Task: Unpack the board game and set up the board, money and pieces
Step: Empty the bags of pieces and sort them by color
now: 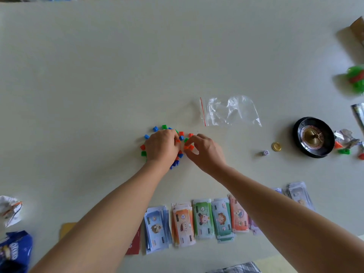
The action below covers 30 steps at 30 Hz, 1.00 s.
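Several small red, green and blue plastic houses lie in a loose heap at the table's middle. My left hand rests over the heap, its fingertips pinching an orange-red house. My right hand is just to the right, thumb and fingers pinching two orange-red houses. Play money lies in sorted stacks along the near edge, partly under my forearms. The board is not in view.
An empty zip bag lies beyond the heap. To the right are a die, a gold coin, a small roulette wheel and loose pieces. Crumpled wrappers and a blue bag sit near left.
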Each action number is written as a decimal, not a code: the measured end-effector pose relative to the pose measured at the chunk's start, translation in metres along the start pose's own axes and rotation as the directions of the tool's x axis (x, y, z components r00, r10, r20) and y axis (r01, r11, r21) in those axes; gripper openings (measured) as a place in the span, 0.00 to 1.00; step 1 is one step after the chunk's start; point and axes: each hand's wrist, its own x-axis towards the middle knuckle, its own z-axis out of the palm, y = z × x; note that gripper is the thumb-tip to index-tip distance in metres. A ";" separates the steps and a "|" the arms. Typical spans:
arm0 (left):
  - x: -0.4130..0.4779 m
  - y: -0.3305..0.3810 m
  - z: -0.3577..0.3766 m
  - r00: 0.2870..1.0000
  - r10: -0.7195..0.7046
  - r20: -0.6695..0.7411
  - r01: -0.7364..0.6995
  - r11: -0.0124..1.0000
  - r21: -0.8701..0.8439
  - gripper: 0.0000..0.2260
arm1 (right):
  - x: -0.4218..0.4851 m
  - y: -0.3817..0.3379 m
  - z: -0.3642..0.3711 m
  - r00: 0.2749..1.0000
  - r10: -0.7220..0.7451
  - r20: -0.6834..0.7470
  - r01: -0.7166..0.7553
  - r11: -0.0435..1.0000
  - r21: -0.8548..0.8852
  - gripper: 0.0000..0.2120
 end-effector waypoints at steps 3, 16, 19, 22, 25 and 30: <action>0.003 0.000 -0.012 0.982 -0.185 0.035 0.182 0.887 -0.424 0.06 | 0.005 -0.006 -0.010 0.988 0.151 0.031 -0.150 0.902 0.405 0.07; -0.009 -0.037 -0.025 0.780 -0.547 0.304 0.436 0.126 -0.891 0.13 | 0.009 -0.019 -0.021 0.871 0.414 0.264 -0.468 0.534 0.705 0.16; -0.022 -0.051 -0.014 0.855 -0.499 0.143 0.401 0.459 -0.793 0.11 | 0.007 -0.022 -0.005 0.925 0.318 0.206 -0.379 0.759 0.530 0.14; -0.038 -0.058 -0.009 0.936 -0.349 0.038 0.310 0.769 -0.559 0.06 | 0.002 -0.022 0.006 0.938 0.332 0.097 -0.341 0.839 0.424 0.06; -0.050 -0.059 -0.005 0.967 -0.252 0.036 0.244 0.881 -0.406 0.02 | -0.002 -0.018 -0.003 0.870 0.451 0.200 -0.452 0.567 0.689 0.11; -0.059 -0.063 -0.005 0.978 -0.209 -0.003 0.199 0.934 -0.295 0.03 | -0.001 -0.019 -0.015 0.879 0.391 0.275 -0.454 0.503 0.736 0.11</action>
